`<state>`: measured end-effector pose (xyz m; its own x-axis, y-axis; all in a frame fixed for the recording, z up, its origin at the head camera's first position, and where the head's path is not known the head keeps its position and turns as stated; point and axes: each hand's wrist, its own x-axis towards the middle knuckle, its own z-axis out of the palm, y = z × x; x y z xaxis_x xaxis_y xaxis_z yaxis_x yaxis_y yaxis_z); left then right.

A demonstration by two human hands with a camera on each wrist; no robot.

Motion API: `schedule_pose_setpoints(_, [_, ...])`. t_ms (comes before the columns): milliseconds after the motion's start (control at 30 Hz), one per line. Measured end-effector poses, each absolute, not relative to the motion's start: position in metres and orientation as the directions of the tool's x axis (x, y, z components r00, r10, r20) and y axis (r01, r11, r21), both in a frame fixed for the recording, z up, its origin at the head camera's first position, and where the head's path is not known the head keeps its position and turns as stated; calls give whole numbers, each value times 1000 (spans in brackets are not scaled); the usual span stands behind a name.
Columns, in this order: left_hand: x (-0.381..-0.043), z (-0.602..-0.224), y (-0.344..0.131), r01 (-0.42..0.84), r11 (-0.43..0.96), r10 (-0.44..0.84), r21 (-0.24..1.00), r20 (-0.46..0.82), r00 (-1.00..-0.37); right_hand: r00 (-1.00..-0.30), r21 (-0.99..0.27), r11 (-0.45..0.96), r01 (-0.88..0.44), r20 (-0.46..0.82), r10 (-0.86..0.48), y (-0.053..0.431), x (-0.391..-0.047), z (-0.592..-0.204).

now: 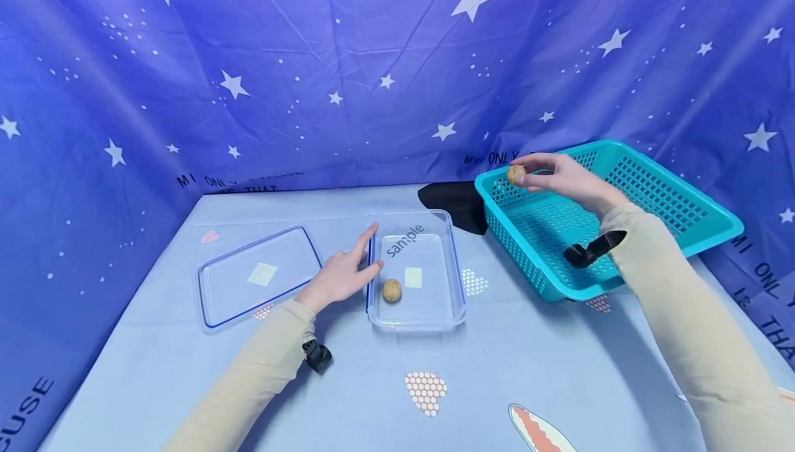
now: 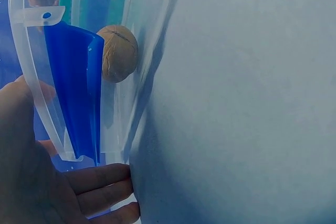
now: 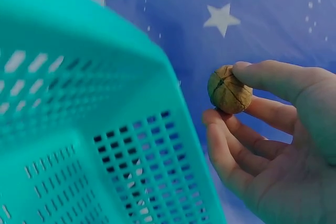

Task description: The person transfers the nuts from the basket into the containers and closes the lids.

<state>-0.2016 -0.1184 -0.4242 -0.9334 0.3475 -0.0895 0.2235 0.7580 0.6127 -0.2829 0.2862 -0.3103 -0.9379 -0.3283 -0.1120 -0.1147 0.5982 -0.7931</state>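
Observation:
My right hand (image 1: 568,179) pinches a walnut (image 1: 515,174) between thumb and fingertips, above the left rim of the teal basket (image 1: 515,252). The right wrist view shows the held walnut (image 3: 230,89) with its seam facing the camera. Another walnut (image 1: 392,290) lies inside the clear plastic box (image 1: 444,321), near its left wall. At that wall my left hand (image 1: 338,276) touches the box with thumb and index finger spread. In the left wrist view a blue locking flap (image 2: 79,87) hangs from the box beside the left hand's thumb, and the other fingers extend below it.
A clear lid (image 1: 232,283) with a blue seal lies on the table left of the box. Black cloth or shadow (image 1: 456,203) shows between box and basket. A blue star-printed curtain (image 1: 348,59) hangs behind the light blue tablecloth (image 1: 366,390).

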Motion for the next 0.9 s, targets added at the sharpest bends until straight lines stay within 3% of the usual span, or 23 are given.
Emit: schedule_pose_setpoints(900, [-200,-420,-117,216,756,360,618,-118,-925,-839,-806,522,-278,-61,-541,215,-260,-317])
